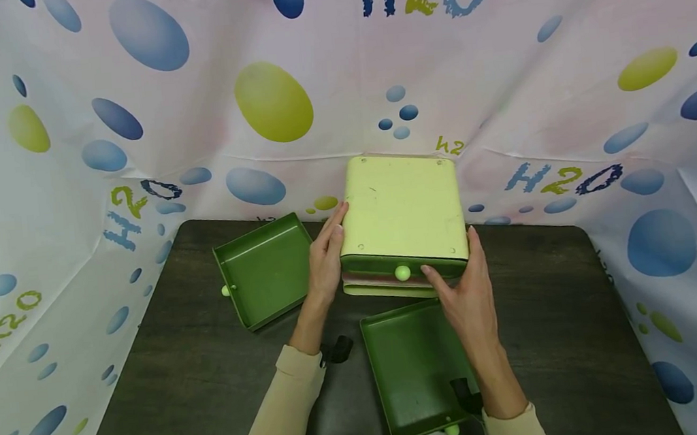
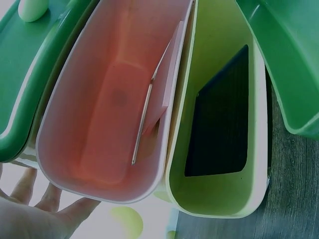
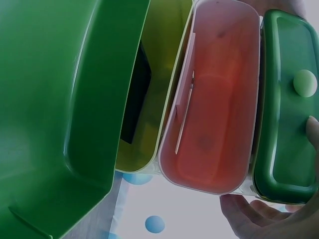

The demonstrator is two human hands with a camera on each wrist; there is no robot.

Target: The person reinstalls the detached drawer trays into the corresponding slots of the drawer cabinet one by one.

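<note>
While the left hand lies along the left side of the cabinet with its fingers extended and pressed to the wall, the right hand grasps the opposite front corner, thumb on the upper drawer and fingers reaching back along the side. Neither hand is clenched; the cabinet spans the gap between them.

The cabinet is over the far middle of the bench, close to the backdrop. Its front faces the person, with the pale knob pointing the same way, and its long axis seems to run front to back, turned only slightly. Whether its base rests on the bench cannot be told.

Below the upper drawer, the pink tier and the yellow-green tier have their mouths uncovered toward the person. A thin pale strip shows inside the pink one.

Just left of the cabinet lies a green drawer, knob end to the left. The nearer drawer lies between the forearms, long axis running toward the person, its knob at the near end.
</note>
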